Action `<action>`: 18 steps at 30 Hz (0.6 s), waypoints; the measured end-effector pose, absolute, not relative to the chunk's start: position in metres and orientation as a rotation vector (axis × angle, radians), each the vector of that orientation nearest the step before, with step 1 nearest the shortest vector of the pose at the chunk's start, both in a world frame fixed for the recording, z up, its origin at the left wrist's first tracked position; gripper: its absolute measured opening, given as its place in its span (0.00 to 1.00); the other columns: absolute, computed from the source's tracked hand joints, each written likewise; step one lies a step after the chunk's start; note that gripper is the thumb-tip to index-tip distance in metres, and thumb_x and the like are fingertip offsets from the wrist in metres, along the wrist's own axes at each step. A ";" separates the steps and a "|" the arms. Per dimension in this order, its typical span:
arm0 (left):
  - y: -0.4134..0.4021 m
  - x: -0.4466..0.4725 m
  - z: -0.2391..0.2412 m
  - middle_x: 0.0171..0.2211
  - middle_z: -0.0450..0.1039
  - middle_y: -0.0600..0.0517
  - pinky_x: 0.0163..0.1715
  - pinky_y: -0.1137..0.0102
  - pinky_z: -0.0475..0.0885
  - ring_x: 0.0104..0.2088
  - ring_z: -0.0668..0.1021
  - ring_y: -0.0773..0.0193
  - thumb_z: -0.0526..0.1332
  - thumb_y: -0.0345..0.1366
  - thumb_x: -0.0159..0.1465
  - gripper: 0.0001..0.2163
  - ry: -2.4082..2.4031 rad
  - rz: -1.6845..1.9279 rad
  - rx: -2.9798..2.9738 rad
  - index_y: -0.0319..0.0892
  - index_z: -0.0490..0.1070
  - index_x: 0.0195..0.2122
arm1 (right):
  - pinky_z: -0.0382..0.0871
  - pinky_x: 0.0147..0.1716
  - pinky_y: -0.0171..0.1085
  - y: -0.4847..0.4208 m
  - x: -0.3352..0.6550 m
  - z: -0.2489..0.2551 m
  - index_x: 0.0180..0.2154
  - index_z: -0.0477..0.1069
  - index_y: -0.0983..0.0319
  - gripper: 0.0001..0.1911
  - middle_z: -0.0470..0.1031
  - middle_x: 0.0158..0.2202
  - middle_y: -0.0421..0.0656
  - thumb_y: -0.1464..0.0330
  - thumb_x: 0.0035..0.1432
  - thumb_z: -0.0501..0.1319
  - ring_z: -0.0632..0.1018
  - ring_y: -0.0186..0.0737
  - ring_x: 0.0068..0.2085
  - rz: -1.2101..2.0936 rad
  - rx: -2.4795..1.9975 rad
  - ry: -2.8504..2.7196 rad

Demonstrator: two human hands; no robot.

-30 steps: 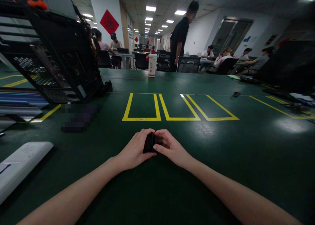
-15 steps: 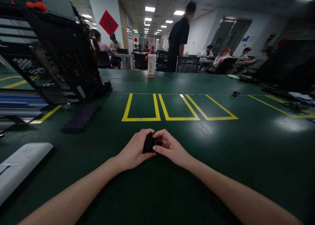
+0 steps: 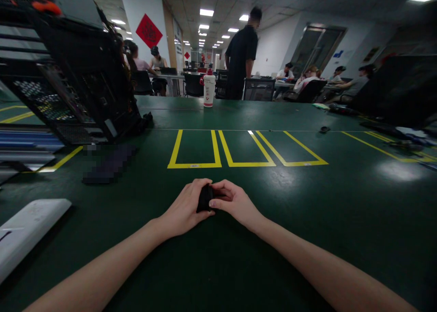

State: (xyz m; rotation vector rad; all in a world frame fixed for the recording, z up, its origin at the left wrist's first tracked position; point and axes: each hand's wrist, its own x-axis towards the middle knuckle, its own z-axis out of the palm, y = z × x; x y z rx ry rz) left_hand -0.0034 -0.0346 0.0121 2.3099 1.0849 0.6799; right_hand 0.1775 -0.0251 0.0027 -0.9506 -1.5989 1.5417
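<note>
A small black block-like object (image 3: 204, 199) sits between my two hands on the dark green table (image 3: 211, 266). My left hand (image 3: 186, 207) is wrapped round its left side, thumb on the near edge and fingers over the far edge. On the right side, my right hand (image 3: 235, 202) presses thumb and fingertips against it. The object's exact kind cannot be made out, and my fingers hide part of it.
Yellow tape outlines (image 3: 194, 166) lie beyond my hands. A black computer case (image 3: 92, 84) stands at the left, with a white device (image 3: 30, 230) nearer me. Farther back are a white bottle (image 3: 209, 89) and a standing person (image 3: 241, 57). A dark pixelated item (image 3: 109, 164) lies left.
My right hand has closed in slightly on the black object, narrowing the gap at its right side. My left hand keeps its grip. The standing person has shifted a little left.
</note>
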 end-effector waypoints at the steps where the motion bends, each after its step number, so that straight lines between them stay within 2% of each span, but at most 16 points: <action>1: -0.035 -0.004 0.012 0.49 0.59 0.47 0.46 0.56 0.66 0.48 0.67 0.54 0.61 0.35 0.56 0.26 1.084 0.678 2.316 0.47 0.49 0.53 | 0.65 0.47 0.45 -0.025 0.177 0.003 0.39 0.64 0.60 0.16 0.69 0.42 0.41 0.67 0.46 0.64 0.72 0.40 0.45 1.539 -0.971 -1.604; 8: -0.035 -0.005 0.011 0.50 0.58 0.46 0.47 0.56 0.65 0.49 0.66 0.54 0.61 0.34 0.56 0.27 1.088 0.679 2.355 0.47 0.48 0.53 | 0.67 0.44 0.44 -0.021 0.179 0.001 0.38 0.66 0.60 0.11 0.69 0.40 0.41 0.63 0.52 0.58 0.72 0.38 0.43 1.560 -0.961 -1.618; 18: -0.038 -0.003 0.016 0.49 0.59 0.46 0.45 0.56 0.67 0.48 0.67 0.54 0.60 0.38 0.56 0.26 1.089 0.674 2.355 0.46 0.49 0.53 | 0.69 0.43 0.43 -0.027 0.179 0.003 0.40 0.63 0.58 0.12 0.66 0.42 0.40 0.68 0.51 0.60 0.72 0.40 0.44 1.530 -0.896 -1.636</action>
